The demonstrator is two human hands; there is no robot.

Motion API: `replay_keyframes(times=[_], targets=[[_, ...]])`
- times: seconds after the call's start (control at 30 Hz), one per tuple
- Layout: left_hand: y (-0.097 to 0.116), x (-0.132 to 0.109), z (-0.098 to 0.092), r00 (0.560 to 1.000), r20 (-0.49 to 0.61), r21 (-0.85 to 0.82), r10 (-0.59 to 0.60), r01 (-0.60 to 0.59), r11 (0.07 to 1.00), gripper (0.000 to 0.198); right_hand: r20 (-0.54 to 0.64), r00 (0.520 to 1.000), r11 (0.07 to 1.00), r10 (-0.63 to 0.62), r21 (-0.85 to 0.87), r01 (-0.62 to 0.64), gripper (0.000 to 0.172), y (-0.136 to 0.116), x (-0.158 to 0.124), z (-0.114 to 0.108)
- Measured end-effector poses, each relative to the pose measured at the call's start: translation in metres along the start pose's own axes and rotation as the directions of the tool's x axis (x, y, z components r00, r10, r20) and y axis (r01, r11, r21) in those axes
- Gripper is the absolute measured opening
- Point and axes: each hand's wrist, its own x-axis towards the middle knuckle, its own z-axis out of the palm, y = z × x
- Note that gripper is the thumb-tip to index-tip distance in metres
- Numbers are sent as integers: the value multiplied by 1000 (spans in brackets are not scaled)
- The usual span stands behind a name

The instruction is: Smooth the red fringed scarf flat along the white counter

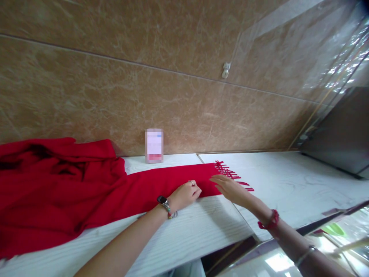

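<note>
A red scarf (173,177) lies in a long flat strip along the white tabletop, its twisted fringe (230,175) spread at the right end. My left hand (186,194), wearing a ring and a watch, rests on the strip's lower edge with its fingers curled in. Beneath it the cloth looks flat, not bunched. My right hand (227,187) is open, fingers stretched out together, over the scarf just beside the fringe. Whether its palm touches the cloth is hidden. Toward the left, the rest of the scarf sits in a loose, folded heap.
A phone (154,146) with a blurred screen leans upright against the brown marbled wall (115,92) behind the scarf. A small white hook (226,70) is fixed to that wall. The white table (288,181) has a seam, and a dark grey box-like object (340,130) stands at its right end.
</note>
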Motion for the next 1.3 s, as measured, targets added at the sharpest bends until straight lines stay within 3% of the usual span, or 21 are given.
replay_keyframes(times=[0.1,0.17,0.3,0.4,0.47,0.53,0.63,0.77,0.83,0.93,1.1,1.2,1.3], targets=[[0,-4,1,998,-11,91,-58,59,994,28,34,999,995,23,100,-27,29,-14,11,15],[0,-6,1,995,25,164,-92,87,983,33,56,997,992,54,107,-60,28,-6,5,20],[1,-8,-1,980,137,194,-142,114,974,42,113,984,988,141,44,-147,29,47,-31,17],[0,-7,-2,977,154,195,-147,115,974,44,160,959,972,234,-35,-232,32,88,-57,7],[-1,-7,-2,977,153,198,-148,117,973,44,200,942,963,269,-81,-258,30,100,-64,-1],[-1,-7,-1,978,146,202,-146,115,973,44,176,955,970,239,-80,-228,28,95,-59,-9],[-1,-8,1,982,124,206,-139,112,972,43,59,992,993,108,34,-110,28,63,-38,-17],[-2,-8,1,984,112,212,-140,114,971,43,135,991,992,-2,123,-15,25,30,-16,-12],[-1,-9,0,984,113,213,-139,112,971,43,193,981,994,29,101,-49,25,34,-18,-6],[-1,-9,0,984,117,212,-135,108,971,43,249,960,988,130,44,-146,24,61,-33,-1],[-1,-9,1,984,111,214,-139,113,970,44,266,904,942,333,-125,-310,21,97,-54,-10],[-1,-9,0,984,110,213,-141,116,970,44,192,951,969,241,-110,-223,23,82,-40,-18],[0,-9,1,985,99,213,-140,116,970,43,85,994,997,63,45,-67,27,44,-9,-15]])
